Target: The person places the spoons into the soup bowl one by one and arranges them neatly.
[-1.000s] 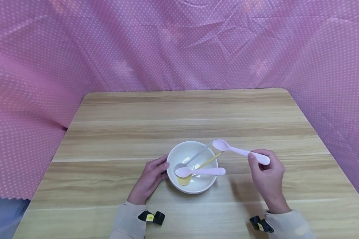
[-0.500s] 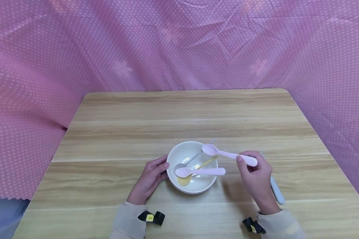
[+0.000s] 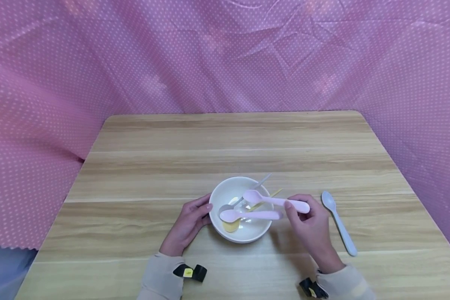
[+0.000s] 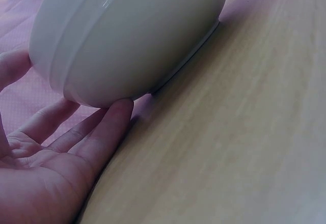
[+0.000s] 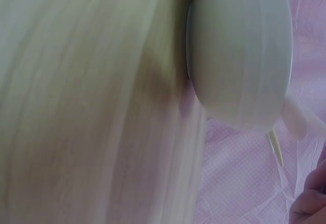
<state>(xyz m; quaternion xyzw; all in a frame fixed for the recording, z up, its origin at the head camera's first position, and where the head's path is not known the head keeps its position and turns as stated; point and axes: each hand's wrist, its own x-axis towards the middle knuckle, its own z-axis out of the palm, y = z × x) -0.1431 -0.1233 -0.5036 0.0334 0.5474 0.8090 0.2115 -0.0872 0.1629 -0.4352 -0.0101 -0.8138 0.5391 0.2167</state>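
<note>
A white bowl (image 3: pixel 243 236) stands on the table, and my left hand (image 3: pixel 188 223) holds its left side. The thumb is at the rim and the fingers lie against the outer wall (image 4: pixel 127 40). Inside lean a pale grey spoon (image 3: pixel 226 208), a yellow spoon (image 3: pixel 231 226) and a pink spoon (image 3: pixel 256 215), their handles over the right and far rim. My right hand (image 3: pixel 312 227) pinches a second pink spoon (image 3: pixel 279 201) by its handle, the scoop over the bowl. In the right wrist view, only some curled fingers (image 5: pixel 311 196) show at the edge.
A light blue spoon (image 3: pixel 339 223) lies on the wooden table (image 3: pixel 172 154), to the right of my right hand. Pink dotted cloth (image 3: pixel 225 58) hangs behind the table and along both sides. Each sleeve cuff carries a black strap (image 3: pixel 190 273).
My right hand has moved left, bringing the pink spoon from beyond the rim to above the bowl. The light blue spoon on the table has come into view. The left hand stays put.
</note>
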